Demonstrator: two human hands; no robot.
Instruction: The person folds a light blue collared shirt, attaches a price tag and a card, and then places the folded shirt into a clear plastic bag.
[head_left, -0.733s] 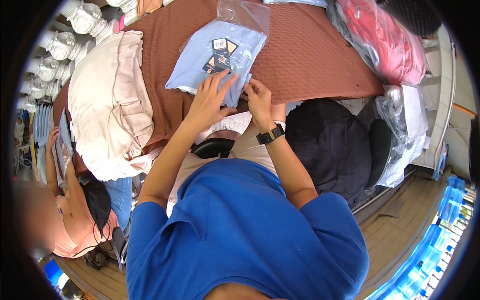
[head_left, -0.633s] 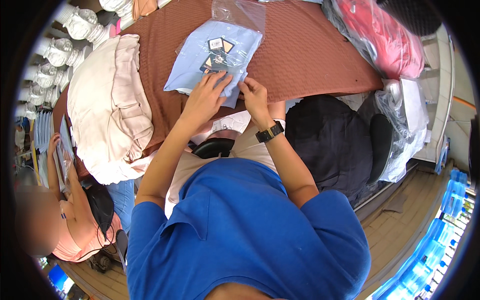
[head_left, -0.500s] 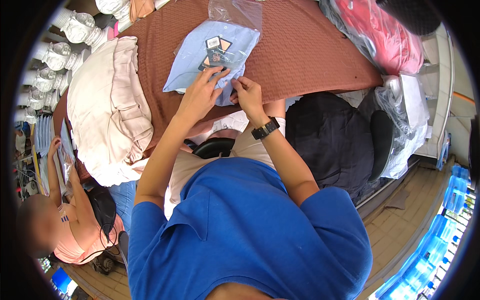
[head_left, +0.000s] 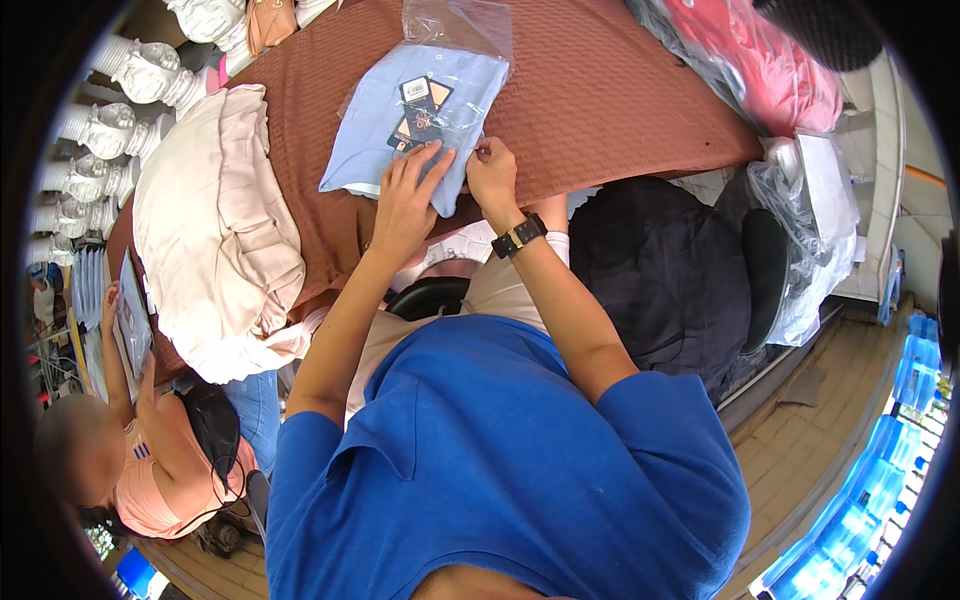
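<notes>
Blue folded shirt [head_left: 400, 125], one, bagged, lay on the bench [head_left: 600, 100]; left hand [head_left: 405, 195] pressed flat, right hand [head_left: 492, 175] pinched its edge.

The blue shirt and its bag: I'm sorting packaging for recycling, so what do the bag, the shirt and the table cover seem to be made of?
The bag looks like thin clear plastic film: glossy glare and see-through wrinkles. The shirt seems a smooth, matte light-blue woven fabric, folded flat; fibre cannot be told. The table cover looks like brown textile with a fine raised, waffle-like pattern. Both hands, left and right, rest on the pack's near edge.

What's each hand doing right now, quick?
Left hand: open, flat on the folded light-blue shirt in clear plastic bag.
Right hand: closed, pinching the bag's edge.
</notes>
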